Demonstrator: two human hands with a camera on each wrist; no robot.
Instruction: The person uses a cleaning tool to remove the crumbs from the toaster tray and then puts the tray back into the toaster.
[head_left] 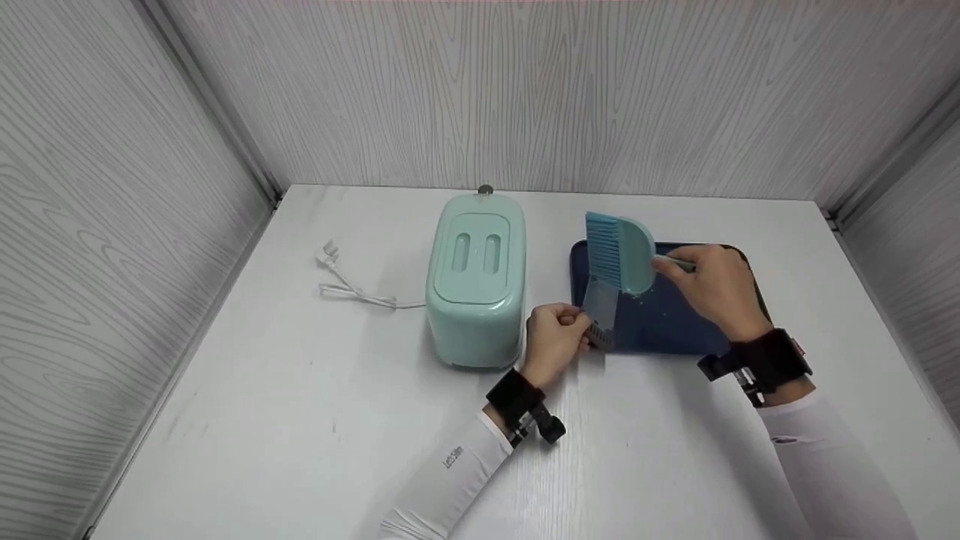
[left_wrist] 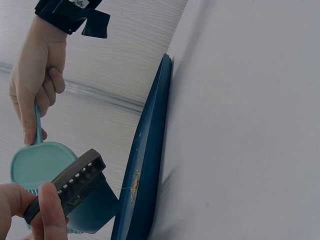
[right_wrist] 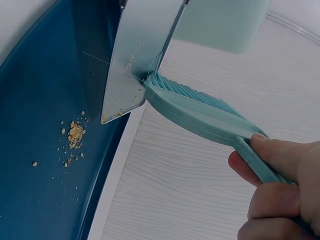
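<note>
My left hand [head_left: 553,337] pinches the dark slotted end of a shiny, narrow crumb tray [head_left: 601,304], which tilts over the left part of a dark blue tray [head_left: 667,326]. The handle of a mint-green brush [head_left: 637,256] is gripped in my right hand [head_left: 716,289]. Its blue bristles meet the crumb tray's surface near one side edge in the right wrist view. A few crumbs cling to the crumb tray there. Below its lower end, a small heap of yellowish crumbs [right_wrist: 75,135] lies on the blue tray.
A mint-green toaster [head_left: 476,300] stands left of the blue tray, close to my left hand. Its white cord and plug [head_left: 352,289] lie on the white table further left. Grey wood-grain panels [head_left: 480,90] enclose the table at the back and sides.
</note>
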